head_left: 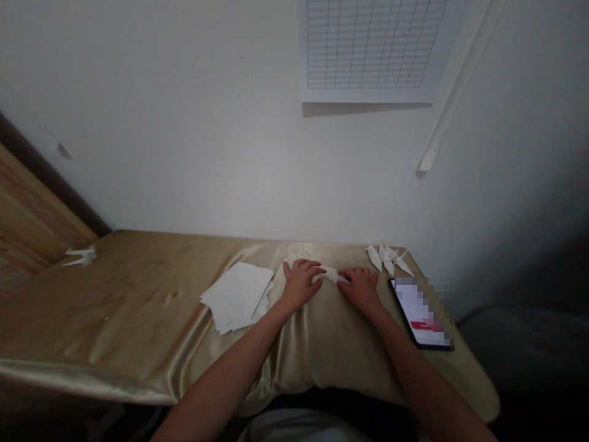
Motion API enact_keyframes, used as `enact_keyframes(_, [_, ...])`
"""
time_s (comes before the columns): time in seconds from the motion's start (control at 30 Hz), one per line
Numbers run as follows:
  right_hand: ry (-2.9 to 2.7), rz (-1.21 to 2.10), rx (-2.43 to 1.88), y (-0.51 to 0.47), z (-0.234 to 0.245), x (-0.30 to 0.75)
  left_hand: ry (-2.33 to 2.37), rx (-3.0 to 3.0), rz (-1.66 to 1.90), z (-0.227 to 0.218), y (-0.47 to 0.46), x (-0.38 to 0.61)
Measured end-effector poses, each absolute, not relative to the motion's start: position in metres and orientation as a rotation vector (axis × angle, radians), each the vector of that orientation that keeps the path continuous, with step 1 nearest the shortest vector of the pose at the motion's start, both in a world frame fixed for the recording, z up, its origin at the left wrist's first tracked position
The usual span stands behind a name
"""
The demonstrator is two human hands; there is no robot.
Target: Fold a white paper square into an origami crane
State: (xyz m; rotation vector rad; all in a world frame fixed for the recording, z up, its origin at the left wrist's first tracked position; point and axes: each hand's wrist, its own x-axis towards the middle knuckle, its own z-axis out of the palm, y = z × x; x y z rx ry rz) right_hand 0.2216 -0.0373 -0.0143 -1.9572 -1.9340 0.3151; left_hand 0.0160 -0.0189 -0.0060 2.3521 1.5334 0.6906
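A small folded piece of white paper (330,274) lies between my two hands on the gold tablecloth. My left hand (302,283) pinches its left end between thumb and fingers. At the other end, the fingers of my right hand (362,288) close on the paper. The exact folds are too small to make out. Beside my left hand rests a loose stack of white paper sheets (237,294). Beyond my right hand, several white folded paper cranes (387,259) sit in a row near the table's back edge.
A phone (421,316) with a lit screen lies right of my right forearm. Another folded white paper shape (83,256) is at the far left. Satin cloth (138,294) covers the table, wrinkled in front. The white wall (184,135) behind bears a printed grid sheet (368,49).
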Motion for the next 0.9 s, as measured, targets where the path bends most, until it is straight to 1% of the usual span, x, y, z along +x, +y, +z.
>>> enact_keyframes(0.23, [-1.892,0.333,-1.963,-0.038,-0.013,0.217,1.517,2.414,0.545,-0.010,-0.023,0.017])
enact_keyframes(0.43, [-1.839,0.376,-1.972,-0.036,-0.011,0.221,1.527,2.412,0.541,-0.016,-0.020,0.019])
enact_keyframes(0.7, [-1.845,0.384,-1.903,-0.036,-0.014,0.224,1.584,2.368,0.517,-0.013,-0.022,0.022])
enact_keyframes(0.9, [-1.872,0.273,-1.763,-0.032,-0.013,0.234,1.563,2.374,0.468,-0.012,-0.022,0.021])
